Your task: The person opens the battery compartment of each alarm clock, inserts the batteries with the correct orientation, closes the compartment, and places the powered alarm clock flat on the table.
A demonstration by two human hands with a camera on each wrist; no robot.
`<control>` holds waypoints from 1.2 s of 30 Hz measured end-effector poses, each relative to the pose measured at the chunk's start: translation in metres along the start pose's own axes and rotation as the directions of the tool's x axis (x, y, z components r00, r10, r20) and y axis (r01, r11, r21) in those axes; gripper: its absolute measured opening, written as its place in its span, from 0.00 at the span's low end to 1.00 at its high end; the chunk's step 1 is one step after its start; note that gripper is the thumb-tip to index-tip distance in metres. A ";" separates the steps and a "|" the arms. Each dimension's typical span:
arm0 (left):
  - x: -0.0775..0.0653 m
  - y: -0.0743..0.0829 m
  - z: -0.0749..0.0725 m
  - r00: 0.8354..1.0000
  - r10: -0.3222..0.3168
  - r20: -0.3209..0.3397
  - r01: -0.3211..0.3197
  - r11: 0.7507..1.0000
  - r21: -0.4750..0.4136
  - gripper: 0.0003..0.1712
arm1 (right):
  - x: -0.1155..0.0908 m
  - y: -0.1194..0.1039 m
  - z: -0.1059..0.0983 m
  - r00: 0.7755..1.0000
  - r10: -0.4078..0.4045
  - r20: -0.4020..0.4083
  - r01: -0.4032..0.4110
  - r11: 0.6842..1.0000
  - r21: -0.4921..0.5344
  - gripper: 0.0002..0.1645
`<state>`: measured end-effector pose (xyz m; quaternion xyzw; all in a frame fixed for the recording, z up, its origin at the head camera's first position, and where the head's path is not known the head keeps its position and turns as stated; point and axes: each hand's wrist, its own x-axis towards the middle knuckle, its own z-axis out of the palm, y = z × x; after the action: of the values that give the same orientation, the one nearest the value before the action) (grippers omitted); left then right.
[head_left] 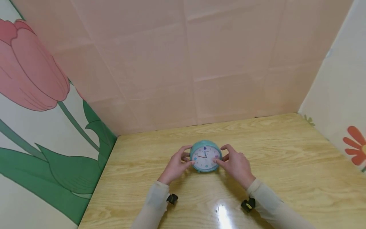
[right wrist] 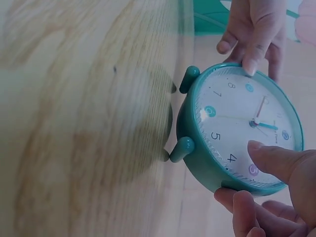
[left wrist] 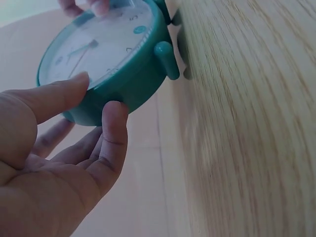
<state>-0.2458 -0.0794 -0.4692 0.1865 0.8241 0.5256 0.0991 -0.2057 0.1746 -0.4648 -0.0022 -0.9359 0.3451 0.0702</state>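
A round teal alarm clock [head_left: 206, 158] with a white dial faces me, its two short peg feet [right wrist: 182, 149] right at the tabletop. My left hand [head_left: 180, 163] grips its left side, with the thumb [left wrist: 74, 91] on the front rim and the fingers curled at the side and behind. On the opposite side my right hand [head_left: 235, 162] holds the clock, its thumb [right wrist: 276, 160] lying over the dial near the 3 and 4. The right fingers [right wrist: 247, 207] bend around the outer edge. The clock's back is hidden.
The clock is over a wood-grain table [head_left: 137, 178], near its middle. Behind rises a wall covered with a creased pink sheet [head_left: 177, 70]. A tulip-painted wall [head_left: 34, 70] borders the left, and a white wall with a red flower [head_left: 355, 144] the right.
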 end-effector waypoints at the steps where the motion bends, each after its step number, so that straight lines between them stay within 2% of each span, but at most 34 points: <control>1: 0.000 0.000 0.000 1.000 0.003 0.000 -0.003 1.000 0.004 0.35 | 0.000 0.000 0.000 1.000 0.002 0.001 -0.002 1.000 -0.004 0.38; 5: 0.001 0.001 0.001 1.000 0.002 0.001 -0.002 1.000 0.018 0.35 | 0.001 0.000 -0.001 1.000 -0.009 0.000 0.009 1.000 -0.023 0.44; 10: 0.001 0.001 0.001 1.000 -0.003 0.000 0.003 0.999 0.040 0.35 | 0.001 0.001 -0.001 0.999 -0.044 -0.017 0.043 0.998 -0.046 0.42; 17: 0.001 0.004 0.003 1.000 0.023 -0.014 -0.022 0.996 0.092 0.34 | 0.001 0.003 -0.001 0.998 -0.064 -0.012 0.064 0.997 -0.052 0.39; 25: 0.000 0.004 0.004 0.999 0.034 -0.010 -0.033 0.995 0.095 0.34 | 0.000 0.004 0.000 0.998 -0.068 0.001 0.068 0.996 -0.056 0.38; 31: -0.001 0.005 0.005 1.000 0.020 -0.016 -0.018 0.995 0.095 0.34 | -0.001 0.005 0.000 0.997 -0.072 0.001 0.072 0.996 -0.051 0.37; 34: -0.001 0.008 0.004 1.000 0.014 -0.011 -0.013 0.996 0.085 0.36 | 0.000 0.006 -0.001 0.997 -0.072 0.007 0.072 0.996 -0.043 0.39; 36: -0.003 0.010 0.002 1.000 0.001 -0.001 -0.001 0.996 0.087 0.40 | 0.000 0.008 -0.002 0.998 -0.066 0.023 0.067 0.997 -0.049 0.42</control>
<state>-0.2400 -0.0749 -0.4610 0.1907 0.8462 0.4892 0.0904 -0.2061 0.1817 -0.4684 0.0306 -0.9444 0.3193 0.0717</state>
